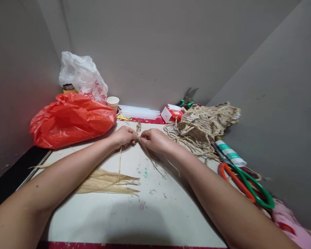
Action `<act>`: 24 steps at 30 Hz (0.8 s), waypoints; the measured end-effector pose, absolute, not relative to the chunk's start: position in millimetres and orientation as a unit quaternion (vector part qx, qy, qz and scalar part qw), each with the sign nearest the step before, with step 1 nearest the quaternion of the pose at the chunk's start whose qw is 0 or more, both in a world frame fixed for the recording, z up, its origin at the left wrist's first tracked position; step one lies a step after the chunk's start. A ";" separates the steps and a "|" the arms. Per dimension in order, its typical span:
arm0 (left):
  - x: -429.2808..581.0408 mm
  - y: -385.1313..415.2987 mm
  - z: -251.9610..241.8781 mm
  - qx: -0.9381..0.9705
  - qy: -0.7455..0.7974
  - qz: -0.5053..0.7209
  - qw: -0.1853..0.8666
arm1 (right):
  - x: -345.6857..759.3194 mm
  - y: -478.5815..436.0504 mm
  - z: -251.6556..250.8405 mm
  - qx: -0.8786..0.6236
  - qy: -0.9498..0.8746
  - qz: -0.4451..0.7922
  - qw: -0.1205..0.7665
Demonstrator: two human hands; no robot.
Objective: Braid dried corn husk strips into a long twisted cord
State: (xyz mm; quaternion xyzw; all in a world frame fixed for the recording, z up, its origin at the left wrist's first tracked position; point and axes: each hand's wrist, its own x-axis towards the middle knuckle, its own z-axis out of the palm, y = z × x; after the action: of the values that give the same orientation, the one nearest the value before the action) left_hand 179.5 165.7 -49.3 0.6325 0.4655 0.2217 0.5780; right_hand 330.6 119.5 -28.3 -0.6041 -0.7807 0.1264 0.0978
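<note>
My left hand point(124, 136) and my right hand point(155, 140) meet at the middle of the white table point(155, 211), fingers pinched together. Between them they grip a thin braided straw strand point(138, 128) that sticks up above the fingertips. Loose straw ends point(150, 159) hang down from both hands onto the table. A flat bundle of pale straw strips point(106, 181) lies under my left forearm.
A red plastic bag point(72, 119) and a white plastic bag point(83, 77) sit at the back left, a paper cup point(112, 101) beside them. A heap of braided straw rope point(204, 126), green and orange scissors point(246, 181), a glue tube point(230, 153) and a red-white box point(172, 113) lie right.
</note>
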 end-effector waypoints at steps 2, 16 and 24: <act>180.4 166.2 -51.6 0.637 0.464 0.223 0.574 | 333.9 119.1 -23.5 -0.598 -0.786 0.134 0.080; 176.8 167.0 -53.4 0.639 0.428 0.226 0.598 | 303.6 103.4 -23.2 -0.653 -0.724 0.198 0.097; 178.4 162.9 -47.6 0.598 0.444 0.232 0.626 | 296.9 97.2 -24.7 -0.661 -0.741 0.112 0.047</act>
State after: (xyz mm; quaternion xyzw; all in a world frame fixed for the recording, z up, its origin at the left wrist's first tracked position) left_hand 178.4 162.9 -47.6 0.5981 0.4440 0.2316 0.6257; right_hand 296.9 97.2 -24.7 -0.6605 -0.7409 0.1119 0.0474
